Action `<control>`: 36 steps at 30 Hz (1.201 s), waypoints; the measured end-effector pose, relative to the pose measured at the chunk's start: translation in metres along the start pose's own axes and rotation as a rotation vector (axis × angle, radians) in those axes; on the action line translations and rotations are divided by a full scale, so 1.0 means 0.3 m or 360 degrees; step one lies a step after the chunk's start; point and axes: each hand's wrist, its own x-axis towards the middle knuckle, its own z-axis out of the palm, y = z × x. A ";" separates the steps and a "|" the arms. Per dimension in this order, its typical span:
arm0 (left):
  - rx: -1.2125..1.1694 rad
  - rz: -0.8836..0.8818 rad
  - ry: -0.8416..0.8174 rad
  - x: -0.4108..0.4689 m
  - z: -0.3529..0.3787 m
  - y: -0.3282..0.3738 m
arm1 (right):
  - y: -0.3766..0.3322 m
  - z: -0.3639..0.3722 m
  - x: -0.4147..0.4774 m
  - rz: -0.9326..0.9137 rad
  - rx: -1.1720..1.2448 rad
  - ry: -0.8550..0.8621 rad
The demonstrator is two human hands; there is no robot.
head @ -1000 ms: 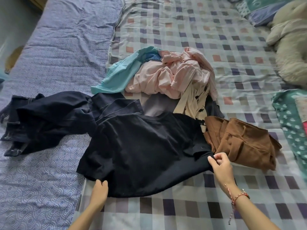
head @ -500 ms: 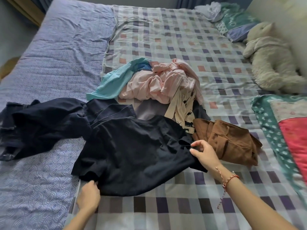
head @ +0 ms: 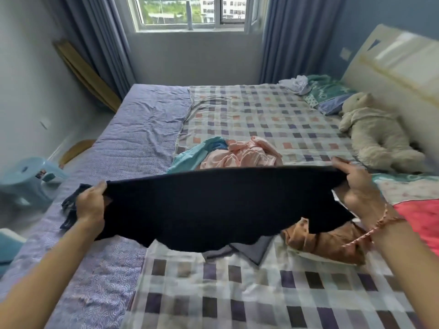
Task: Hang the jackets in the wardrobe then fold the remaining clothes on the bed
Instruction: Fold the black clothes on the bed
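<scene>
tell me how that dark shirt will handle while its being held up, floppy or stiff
Probably floppy: the dark shirt sags in the middle between the left hand and the right hand, and its lower edge hangs ragged. It looks light, since a pinch at each corner seems enough to hold it up. It would likely collapse into a heap on the bed if let go.

A raised dark garment (head: 213, 205) screens the middle of the bed (head: 249, 293), hiding most of the pink clothes (head: 244, 155), the lower part of the teal cloth (head: 190, 155) and part of the brown garment (head: 327, 243). Another dark item (head: 71, 205) lies largely behind the left hand (head: 91, 205). The blue stool (head: 28, 179) and window (head: 192, 10) run off the edges. Motion blurs the headboard (head: 392, 67).
</scene>
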 end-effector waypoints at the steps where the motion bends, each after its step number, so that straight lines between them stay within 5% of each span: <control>1: -0.0138 -0.0023 -0.0129 -0.004 0.001 0.049 | -0.019 -0.004 -0.008 0.0067 0.0118 -0.0087; 5: -0.0149 0.0024 -0.0600 -0.067 0.029 0.232 | -0.090 -0.002 -0.093 0.0170 -0.0388 -0.0332; 7: 0.0030 0.0040 -0.0508 -0.059 0.052 0.277 | -0.099 -0.009 -0.111 0.0102 -0.0647 -0.0240; 13: 0.1157 0.0195 -0.0078 0.036 -0.049 0.296 | -0.193 -0.112 -0.089 0.0096 -0.0231 -0.0096; 21: 0.0288 -0.0474 -0.0794 0.040 -0.071 0.350 | -0.269 -0.120 -0.120 0.0105 -0.0624 -0.0388; 26: 0.0380 -0.0111 -0.1076 0.002 -0.094 0.421 | -0.333 -0.162 -0.117 0.0109 -0.0733 -0.0785; 31: 0.1288 0.1099 -0.0956 0.032 -0.093 0.384 | -0.359 -0.136 -0.122 -0.0385 -0.2150 -0.0667; 33: 0.1408 0.1361 -0.0918 0.039 -0.115 0.380 | -0.372 -0.139 -0.127 -0.0512 -0.2279 -0.0552; 35: 0.1295 0.1390 -0.0968 0.065 -0.154 0.402 | -0.404 -0.147 -0.137 -0.0585 -0.2170 -0.0449; 36: 0.1174 0.1165 -0.1052 0.054 -0.171 0.420 | -0.418 -0.149 -0.149 -0.0600 -0.2020 -0.0400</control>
